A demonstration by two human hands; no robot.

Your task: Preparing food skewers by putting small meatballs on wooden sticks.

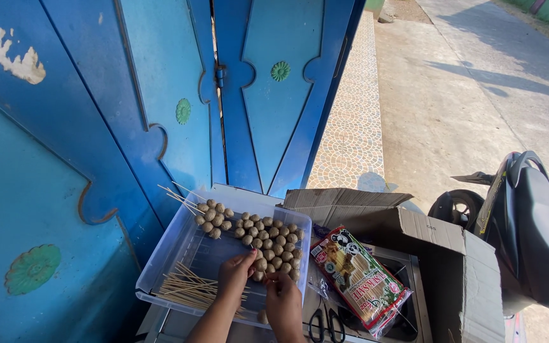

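Fingers of the left hand (235, 272) and right hand (282, 293) pinch, seemingly, small round brown meatballs (268, 246) onto a thin wooden skewer low centre, inside the clear plastic tray (160, 267), beside loose bamboo skewers (185, 287).

The gate (96, 127) is bright blue with darker blue curved trim, pale green flower rosettes and a patch of flaking cream paint. The clear plastic tub (179, 254) holds beige-brown meatballs (268, 244) on pale tan wooden skewers (189, 286). The snack packet (358, 279) is red, green and white with a black-and-white panda picture. The cardboard box (440, 254) is plain brown. The scissors (325, 325) have black handles. The scooter (528, 228) is dark grey. The paving strip (354, 114) shows a beige and brown fan pattern beside plain grey concrete (465, 95).
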